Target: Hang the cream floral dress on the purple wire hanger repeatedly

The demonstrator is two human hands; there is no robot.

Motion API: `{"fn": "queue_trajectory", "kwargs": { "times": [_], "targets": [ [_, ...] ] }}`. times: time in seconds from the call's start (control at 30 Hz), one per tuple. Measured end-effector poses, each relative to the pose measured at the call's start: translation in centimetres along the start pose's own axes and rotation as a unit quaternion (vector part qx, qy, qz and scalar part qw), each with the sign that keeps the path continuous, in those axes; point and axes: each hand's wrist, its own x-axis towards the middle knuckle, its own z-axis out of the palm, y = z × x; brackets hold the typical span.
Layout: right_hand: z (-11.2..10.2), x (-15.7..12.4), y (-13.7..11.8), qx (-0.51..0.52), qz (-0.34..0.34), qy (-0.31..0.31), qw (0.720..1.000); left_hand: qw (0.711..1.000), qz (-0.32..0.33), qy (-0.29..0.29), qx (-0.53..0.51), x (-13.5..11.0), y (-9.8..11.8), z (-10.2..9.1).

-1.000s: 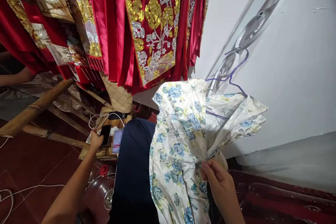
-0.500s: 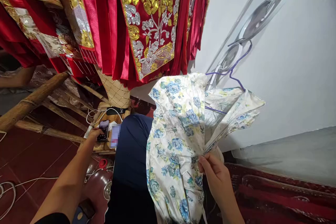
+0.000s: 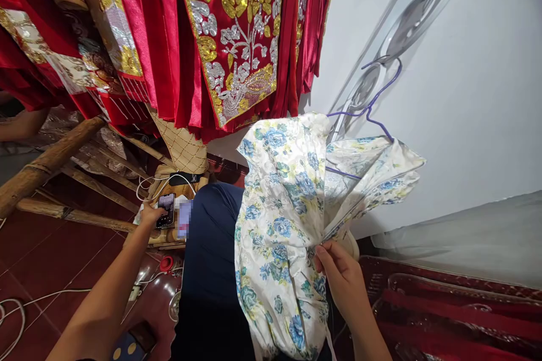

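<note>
The right hand (image 3: 339,268) is bent palm inward, thumb and forefinger pinched on the cream satin garment with blue roses (image 3: 279,225) at the bottom of its opening. The garment lies over navy-trousered knees (image 3: 212,237), its shoulders on a purple wire hanger (image 3: 383,93) before the pale wall. The left hand (image 3: 151,214) stretches forward, fingers over the lower left of a black smartphone (image 3: 167,203) on a low bamboo stool (image 3: 167,241); I cannot tell whether its grip clasps the phone or merely touches it.

A looped white cable (image 3: 144,192) lies beside the phone. Thick bamboo poles (image 3: 51,166) cross left of the stool, and red satin skirts with gold and silver embroidery (image 3: 249,39) hang close above.

The phone's screen is unreadable, a lilac item (image 3: 184,218) beside it is pixelated, the garment's lower end is cut off, and the pinching fingertips are partly hidden.
</note>
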Motion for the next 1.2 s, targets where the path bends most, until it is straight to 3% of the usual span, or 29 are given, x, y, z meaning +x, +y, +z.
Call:
{"fn": "queue_trajectory", "kwargs": {
  "times": [0.1,0.2,0.3,0.43,0.5,0.57,0.6,0.67,0.8,0.93,1.03,1.2],
  "targets": [
    [0.2,0.1,0.2,0.003,-0.002,0.001,1.0,0.999,-0.015,0.031,-0.025,-1.2,1.3,-0.1],
    [0.5,0.2,0.5,0.01,0.002,-0.002,1.0,0.993,0.052,0.063,-0.08,-4.6,3.8,0.6],
    [1.1,0.5,0.0,0.011,-0.003,-0.004,1.0,0.968,0.193,0.059,-0.15,-10.5,7.3,1.4],
    [2.3,0.7,-1.8,0.023,-0.017,-0.01,1.0,0.907,0.359,0.006,-0.22,-20.7,12.5,1.4],
    [2.8,0.8,-2.7,0.032,-0.007,-0.013,0.999,0.84,0.438,-0.115,-0.299,-25.7,14.9,1.6],
    [3.1,0.8,-3.2,0.033,0.002,-0.015,0.999,0.788,0.446,-0.327,-0.27,-30.0,17.0,2.3],
    [3.1,0.8,-3.4,0.031,0.0,-0.012,0.999,0.771,0.433,-0.384,-0.264,-31.8,17.8,2.9],
    [2.9,0.8,-3.6,0.031,-0.008,0.0,0.999,0.764,0.4,-0.434,-0.26,-34.4,18.8,4.1],
    [1.9,1.2,-3.9,0.062,0.003,-0.002,0.998,0.767,0.37,-0.451,-0.268,-36.4,19.4,5.4],
    [1.6,1.6,-4.2,0.105,0.01,-0.031,0.994,0.788,0.397,-0.388,-0.267,-36.5,19.8,4.7],
    [1.8,1.5,-4.4,0.127,0.007,-0.013,0.992,0.78,0.419,-0.372,-0.28,-36.6,20.2,4.2],
    [2.0,1.2,-5.3,0.169,0.03,-0.026,0.985,0.772,0.409,-0.398,-0.281,-36.5,19.9,4.4]
  ]
}}
